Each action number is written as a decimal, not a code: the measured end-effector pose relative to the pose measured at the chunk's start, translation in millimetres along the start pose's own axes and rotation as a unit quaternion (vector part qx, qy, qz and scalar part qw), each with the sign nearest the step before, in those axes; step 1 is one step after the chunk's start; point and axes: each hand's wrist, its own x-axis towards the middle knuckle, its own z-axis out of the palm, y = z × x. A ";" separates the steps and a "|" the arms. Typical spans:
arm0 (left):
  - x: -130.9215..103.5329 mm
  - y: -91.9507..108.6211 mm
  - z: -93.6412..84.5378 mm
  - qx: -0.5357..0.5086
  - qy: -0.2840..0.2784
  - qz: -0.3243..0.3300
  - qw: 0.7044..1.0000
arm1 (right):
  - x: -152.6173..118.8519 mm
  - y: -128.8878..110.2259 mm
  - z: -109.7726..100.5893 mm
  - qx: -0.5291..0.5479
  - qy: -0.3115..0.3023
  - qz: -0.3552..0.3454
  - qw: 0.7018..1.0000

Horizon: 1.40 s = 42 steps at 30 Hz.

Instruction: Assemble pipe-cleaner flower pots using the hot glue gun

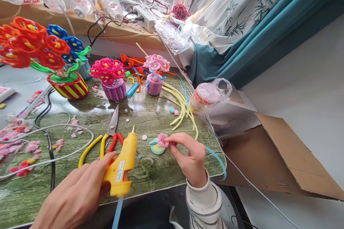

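My left hand (80, 189) is wrapped around a yellow hot glue gun (124, 161), its nozzle pointing up and away and a glue stick (117, 212) sticking out of the rear. My right hand (188, 154) pinches a small pink fuzzy flower (162, 140) between thumb and fingers. Under and beside that flower is a round yellow piece with a teal rim (157, 149), close to the tabletop; whether it lies on the table I cannot tell. Scissors or pliers (113, 121) with yellow and red handles lie just beyond the glue gun.
Fuzzy-stem flower pots stand at the back: orange (69, 87), magenta (115, 89) and light pink (154, 85). Pale yellow stems (182, 105) curve across the right side near a bagged tub (205, 94). Cables (51, 150) and pink scraps (32, 146) lie left. A cardboard box (268, 157) stands right.
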 end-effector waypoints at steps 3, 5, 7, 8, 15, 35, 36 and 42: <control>15.0 1.5 7.2 0.095 -0.024 0.083 0.992 | -1.5 0.6 0.8 0.010 -0.001 -0.001 1.000; 21.6 9.0 9.0 0.145 -0.015 0.079 0.986 | -3.9 0.5 0.9 0.019 -0.003 0.009 1.000; 27.9 17.9 5.0 0.169 0.007 0.076 0.983 | -8.4 0.8 1.2 0.028 0.003 0.033 0.999; 31.9 22.0 1.1 0.167 0.020 0.080 0.983 | -11.6 1.3 1.6 0.034 0.012 0.050 0.998; 83.1 48.9 -14.7 -0.034 0.092 0.158 0.983 | -27.4 6.4 6.4 0.056 0.055 0.099 0.992; 105.7 59.4 1.5 -0.070 0.116 0.177 0.975 | -7.6 9.9 3.0 0.046 0.040 -0.022 0.998; 106.1 58.7 1.5 -0.066 0.116 0.184 0.974 | -7.6 10.1 3.2 0.045 0.039 -0.024 0.998; 106.7 56.4 1.9 -0.063 0.117 0.196 0.972 | -4.9 8.2 3.2 0.028 0.037 -0.036 0.998</control>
